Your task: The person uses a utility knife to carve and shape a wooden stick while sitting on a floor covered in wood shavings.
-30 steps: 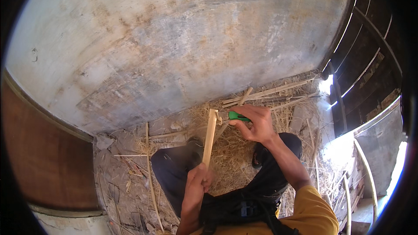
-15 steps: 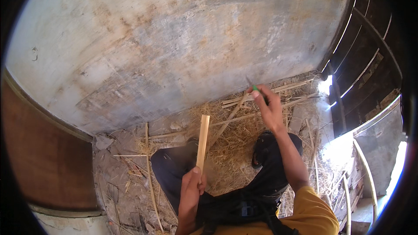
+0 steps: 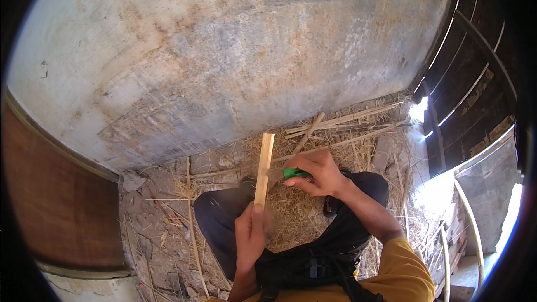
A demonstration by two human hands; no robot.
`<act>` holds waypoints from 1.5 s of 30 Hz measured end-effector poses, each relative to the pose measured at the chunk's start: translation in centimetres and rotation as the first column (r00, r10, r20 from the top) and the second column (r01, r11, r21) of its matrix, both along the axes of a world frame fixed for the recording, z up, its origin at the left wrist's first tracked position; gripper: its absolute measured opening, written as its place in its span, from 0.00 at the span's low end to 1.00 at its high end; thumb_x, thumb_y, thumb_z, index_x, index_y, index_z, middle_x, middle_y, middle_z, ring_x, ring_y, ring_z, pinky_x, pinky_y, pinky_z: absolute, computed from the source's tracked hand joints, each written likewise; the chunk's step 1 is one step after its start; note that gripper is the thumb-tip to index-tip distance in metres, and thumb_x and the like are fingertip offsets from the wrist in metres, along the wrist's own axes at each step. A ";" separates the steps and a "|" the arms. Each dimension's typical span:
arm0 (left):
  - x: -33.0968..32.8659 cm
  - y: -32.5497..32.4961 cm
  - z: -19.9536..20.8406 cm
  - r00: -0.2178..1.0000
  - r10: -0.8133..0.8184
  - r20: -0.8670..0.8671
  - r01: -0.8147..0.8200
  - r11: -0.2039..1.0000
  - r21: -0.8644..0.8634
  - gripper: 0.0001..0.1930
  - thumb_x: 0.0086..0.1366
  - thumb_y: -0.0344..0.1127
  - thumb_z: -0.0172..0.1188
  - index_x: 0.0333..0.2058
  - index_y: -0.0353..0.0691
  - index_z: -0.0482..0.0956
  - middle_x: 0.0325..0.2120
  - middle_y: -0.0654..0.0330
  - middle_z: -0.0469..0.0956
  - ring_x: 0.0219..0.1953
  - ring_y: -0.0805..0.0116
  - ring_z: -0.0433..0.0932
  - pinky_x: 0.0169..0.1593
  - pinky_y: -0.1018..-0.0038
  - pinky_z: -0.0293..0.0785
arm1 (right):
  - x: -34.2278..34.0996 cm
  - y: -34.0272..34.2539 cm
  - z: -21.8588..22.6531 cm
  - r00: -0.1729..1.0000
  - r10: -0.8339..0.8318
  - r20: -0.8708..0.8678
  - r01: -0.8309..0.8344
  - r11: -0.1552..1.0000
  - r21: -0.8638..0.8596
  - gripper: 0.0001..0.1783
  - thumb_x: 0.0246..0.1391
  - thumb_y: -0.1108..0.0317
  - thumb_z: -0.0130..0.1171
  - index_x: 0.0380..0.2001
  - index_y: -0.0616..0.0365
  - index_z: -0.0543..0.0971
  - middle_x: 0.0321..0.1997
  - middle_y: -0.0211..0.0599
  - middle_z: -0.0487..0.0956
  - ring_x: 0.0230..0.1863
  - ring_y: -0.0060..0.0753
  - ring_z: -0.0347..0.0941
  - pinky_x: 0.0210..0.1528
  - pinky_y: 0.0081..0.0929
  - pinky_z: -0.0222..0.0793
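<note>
A flat, pale strip of wood or bamboo (image 3: 263, 170) stands nearly upright in front of me. My left hand (image 3: 250, 234) is closed round its lower end. To the right of the strip, my right hand (image 3: 316, 173) grips a green-handled knife (image 3: 292, 173). The blade points left toward the middle of the strip; it is blurred, and I cannot tell whether it touches the wood.
Shavings and straw (image 3: 296, 218) cover the floor between my legs. Several long strips (image 3: 355, 116) lie along the foot of the stained wall (image 3: 235, 61). A brown panel (image 3: 61, 190) is at the left, dark boards (image 3: 470, 78) at the right. Curved poles (image 3: 472, 223) lean at the lower right.
My right hand has come down and left with the knife, from near the wall to beside the strip. My left hand and the strip have shifted slightly; the strip's top is higher.
</note>
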State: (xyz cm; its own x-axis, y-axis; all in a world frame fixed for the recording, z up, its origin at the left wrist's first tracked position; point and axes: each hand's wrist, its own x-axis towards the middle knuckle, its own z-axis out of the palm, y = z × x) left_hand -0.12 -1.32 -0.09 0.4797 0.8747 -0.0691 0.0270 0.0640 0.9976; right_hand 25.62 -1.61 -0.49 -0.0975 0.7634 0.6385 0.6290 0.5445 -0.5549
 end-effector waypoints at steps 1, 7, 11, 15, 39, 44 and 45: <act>0.1 0.1 0.0 1.000 0.006 -0.012 -0.006 1.000 0.003 0.20 0.85 0.40 0.47 0.32 0.35 0.73 0.20 0.71 0.66 0.23 0.83 0.61 0.27 0.76 0.59 | -0.1 0.1 -0.3 1.000 0.005 0.019 -0.006 1.000 0.024 0.17 0.59 0.55 0.74 0.42 0.55 0.84 0.33 0.37 0.84 0.29 0.45 0.82 0.31 0.36 0.76; 0.5 0.5 -0.4 0.998 0.020 -0.058 -0.014 0.994 0.108 0.18 0.84 0.38 0.48 0.34 0.33 0.74 0.20 0.67 0.69 0.24 0.81 0.65 0.27 0.75 0.62 | -1.2 -0.2 -0.7 0.992 -0.011 0.127 0.010 1.000 0.008 0.18 0.55 0.53 0.76 0.41 0.53 0.84 0.33 0.35 0.85 0.29 0.45 0.83 0.30 0.37 0.76; 0.8 0.5 0.0 0.997 0.044 -0.062 -0.035 0.989 0.140 0.18 0.83 0.38 0.48 0.35 0.33 0.75 0.21 0.65 0.70 0.24 0.81 0.66 0.28 0.74 0.63 | -1.8 -0.3 -0.8 0.990 -0.052 0.135 0.049 0.998 0.031 0.19 0.53 0.52 0.77 0.40 0.52 0.85 0.32 0.34 0.85 0.28 0.45 0.83 0.29 0.37 0.76; 1.0 0.5 0.3 0.996 0.054 -0.068 -0.041 0.984 0.174 0.18 0.83 0.38 0.47 0.35 0.32 0.76 0.21 0.65 0.71 0.24 0.80 0.66 0.28 0.74 0.63 | -2.0 -0.3 -1.0 0.990 -0.082 0.116 0.077 0.996 0.045 0.20 0.53 0.51 0.78 0.39 0.53 0.86 0.31 0.34 0.85 0.26 0.44 0.82 0.28 0.36 0.76; 1.0 0.1 0.7 0.998 0.020 -0.058 -0.015 0.995 0.094 0.20 0.85 0.42 0.46 0.36 0.32 0.77 0.20 0.69 0.68 0.25 0.84 0.63 0.28 0.76 0.60 | -2.4 -0.7 -0.1 0.971 -0.194 0.140 0.168 0.970 0.177 0.19 0.54 0.50 0.77 0.39 0.51 0.85 0.24 0.28 0.80 0.21 0.36 0.79 0.23 0.32 0.73; 0.9 0.0 0.8 0.998 0.017 -0.052 -0.013 0.998 0.062 0.21 0.85 0.42 0.46 0.35 0.33 0.77 0.20 0.70 0.68 0.25 0.84 0.63 0.28 0.76 0.60 | -2.3 -0.6 -0.3 0.969 -0.202 0.144 0.174 0.967 0.187 0.19 0.54 0.50 0.77 0.39 0.52 0.85 0.24 0.29 0.79 0.21 0.36 0.79 0.23 0.32 0.73; 0.9 0.0 0.8 0.998 0.017 -0.060 -0.014 0.998 0.057 0.21 0.85 0.42 0.46 0.35 0.33 0.76 0.20 0.71 0.68 0.25 0.84 0.63 0.28 0.76 0.60 | -2.3 -0.7 -0.3 0.968 -0.204 0.148 0.176 0.967 0.185 0.19 0.54 0.50 0.77 0.39 0.52 0.85 0.24 0.29 0.79 0.21 0.36 0.79 0.23 0.32 0.74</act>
